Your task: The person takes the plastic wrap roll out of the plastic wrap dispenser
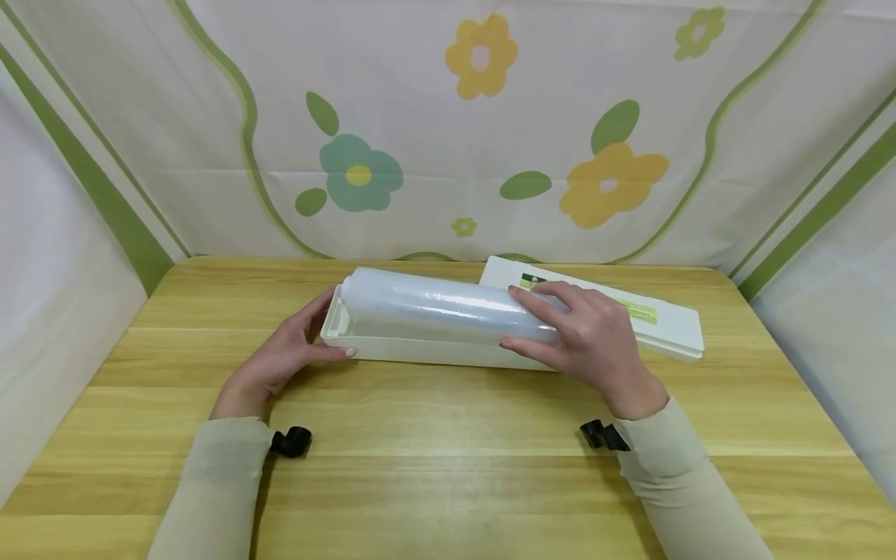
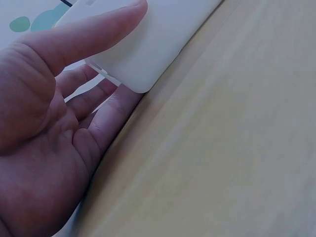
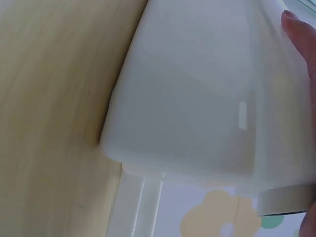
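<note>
A roll of cling film [image 1: 434,302] lies lengthwise at the long white box [image 1: 427,351], its left end at the box's left end. My right hand [image 1: 595,334] grips the roll near its right end, thumb in front and fingers over the top. That end is mostly hidden by the hand in the head view. With my left hand [image 1: 287,350] I hold the left end of the box, thumb on the front wall and fingers behind the end. In the left wrist view the thumb [image 2: 98,37] presses on the box wall [image 2: 153,49].
Behind the box on the right, a white lid [image 1: 675,325] with a green and yellow label lies at an angle on the wooden table [image 1: 434,467]. A flowered cloth [image 1: 434,155] hangs along the table's far edge.
</note>
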The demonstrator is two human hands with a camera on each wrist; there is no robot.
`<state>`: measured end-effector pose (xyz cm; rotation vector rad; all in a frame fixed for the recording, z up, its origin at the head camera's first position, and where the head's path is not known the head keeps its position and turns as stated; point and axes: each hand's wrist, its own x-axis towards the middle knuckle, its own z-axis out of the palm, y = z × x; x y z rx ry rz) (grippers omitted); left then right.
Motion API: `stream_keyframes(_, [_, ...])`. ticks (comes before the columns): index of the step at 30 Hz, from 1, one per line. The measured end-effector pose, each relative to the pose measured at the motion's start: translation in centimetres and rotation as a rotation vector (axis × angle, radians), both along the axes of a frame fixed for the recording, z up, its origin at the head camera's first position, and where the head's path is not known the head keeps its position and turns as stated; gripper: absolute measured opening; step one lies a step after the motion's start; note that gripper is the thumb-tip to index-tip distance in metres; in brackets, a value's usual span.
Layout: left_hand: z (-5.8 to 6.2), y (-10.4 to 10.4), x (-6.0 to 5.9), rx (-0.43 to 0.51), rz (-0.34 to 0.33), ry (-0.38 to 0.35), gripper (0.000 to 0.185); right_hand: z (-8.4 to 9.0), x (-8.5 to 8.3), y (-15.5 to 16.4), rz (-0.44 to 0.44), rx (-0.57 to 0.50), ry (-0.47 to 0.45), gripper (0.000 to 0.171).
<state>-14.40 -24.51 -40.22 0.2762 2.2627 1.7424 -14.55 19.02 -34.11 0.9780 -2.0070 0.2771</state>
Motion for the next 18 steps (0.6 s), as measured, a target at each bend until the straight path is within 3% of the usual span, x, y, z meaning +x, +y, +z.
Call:
stream_keyframes(8, [0.3,-0.1,0.2,-0.018,0.008,-0.006,0.104,0.4,0.8,1.0,0.015,-0.02,-0.005,0.059])
stream_keyframes(18, [0.2,0.0,0.1,-0.01,0.001,0.015,0.103,0.5,1.9,2.1,0.094,-0.081,0.028,0.057])
